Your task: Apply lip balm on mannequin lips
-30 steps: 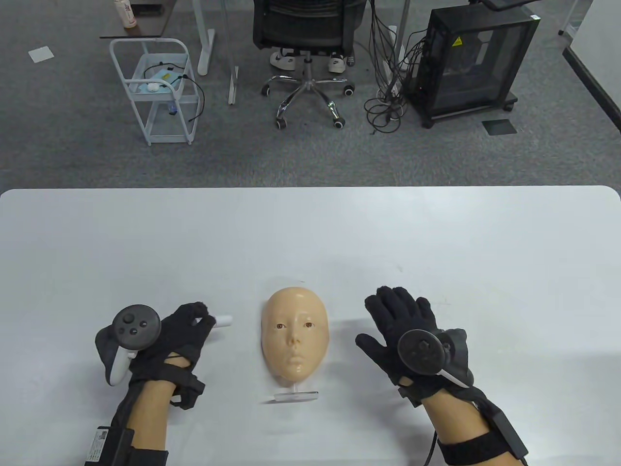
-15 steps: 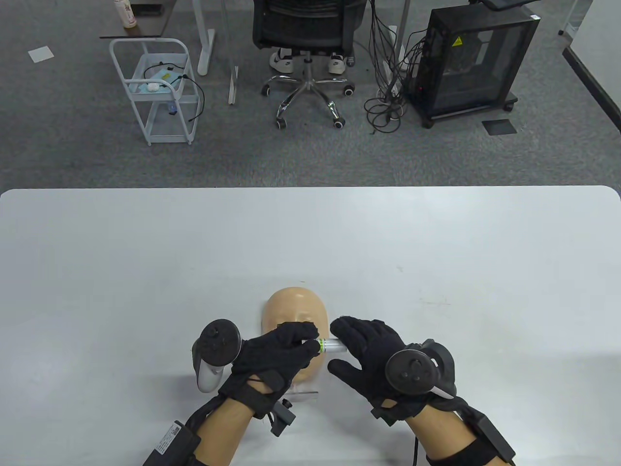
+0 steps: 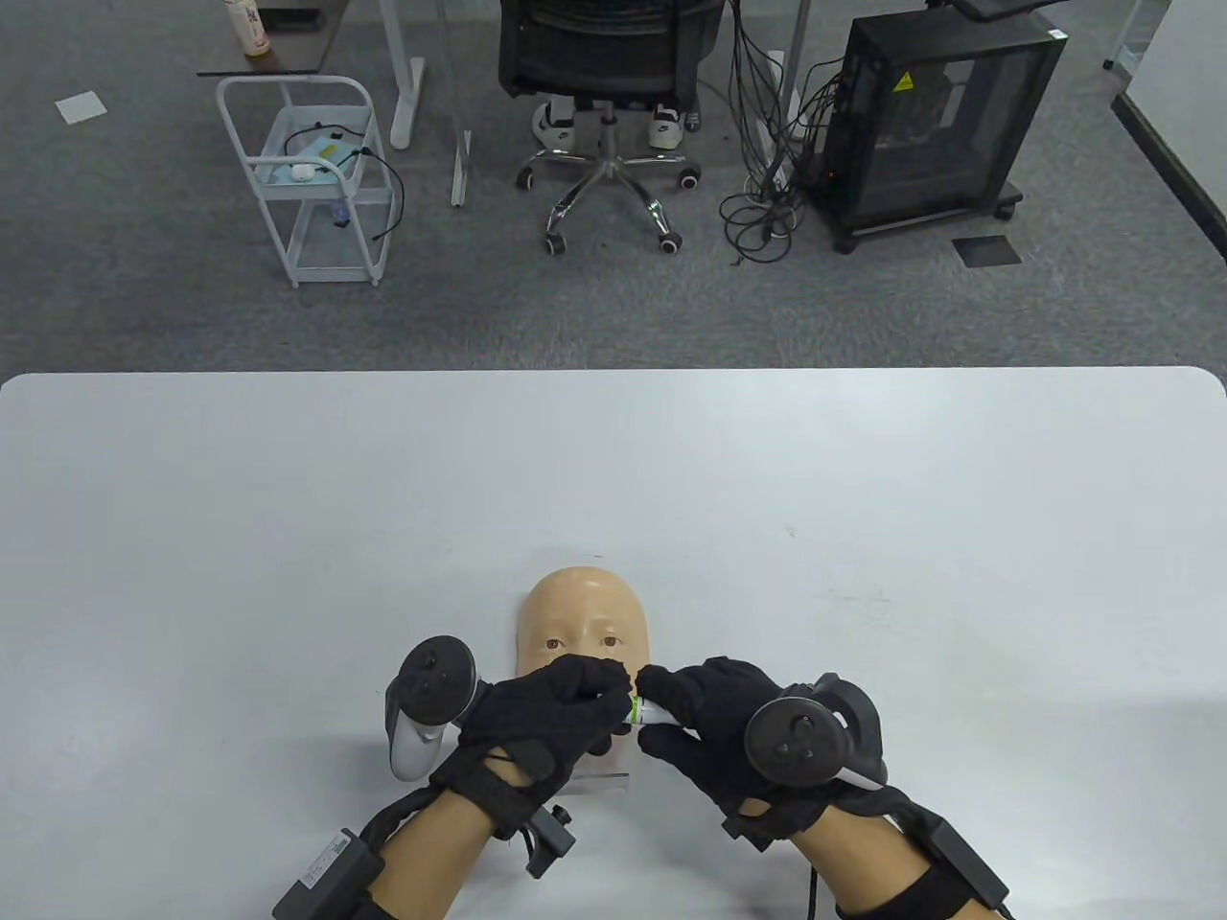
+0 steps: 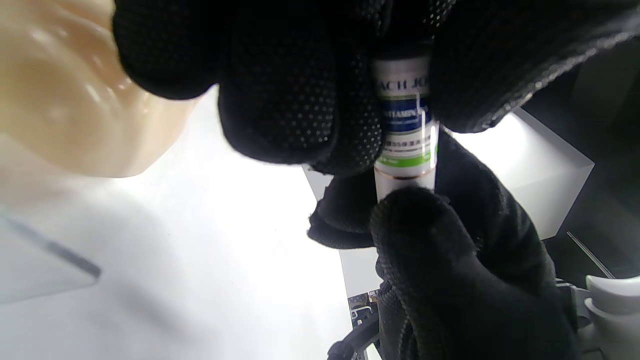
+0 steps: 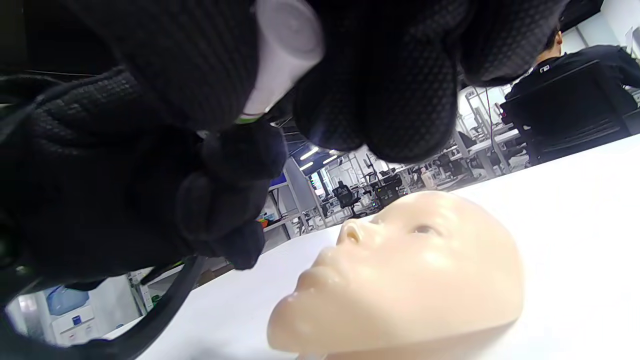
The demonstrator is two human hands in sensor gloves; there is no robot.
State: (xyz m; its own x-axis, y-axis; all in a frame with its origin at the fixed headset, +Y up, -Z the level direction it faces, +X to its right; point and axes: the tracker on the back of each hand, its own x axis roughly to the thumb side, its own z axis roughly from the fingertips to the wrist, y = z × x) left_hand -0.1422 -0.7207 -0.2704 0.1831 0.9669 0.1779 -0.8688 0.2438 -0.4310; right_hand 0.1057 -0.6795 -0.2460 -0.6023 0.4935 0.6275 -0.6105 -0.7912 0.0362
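The beige mannequin face [image 3: 580, 613] lies face up on a clear stand on the white table [image 3: 288, 498], near the front edge. Both hands meet above its nose and mouth, hiding the lips in the table view. My left hand [image 3: 566, 704] grips the body of the white lip balm tube [image 3: 644, 710], which has a green band and a blue label [image 4: 406, 130]. My right hand [image 3: 685, 714] pinches the tube's white cap end [image 5: 280, 55]. The right wrist view shows the face [image 5: 410, 275] in profile below the hands, lips uncovered.
The stand's clear base [image 3: 599, 778] juts out below the chin. Beyond the table's far edge stand a white wire cart [image 3: 307, 182], an office chair [image 3: 609, 86] and a black cabinet [image 3: 930, 125].
My left hand carried the tube from the table's left to above the face. My right hand came in from the right and closed its fingers on the tube's cap end.
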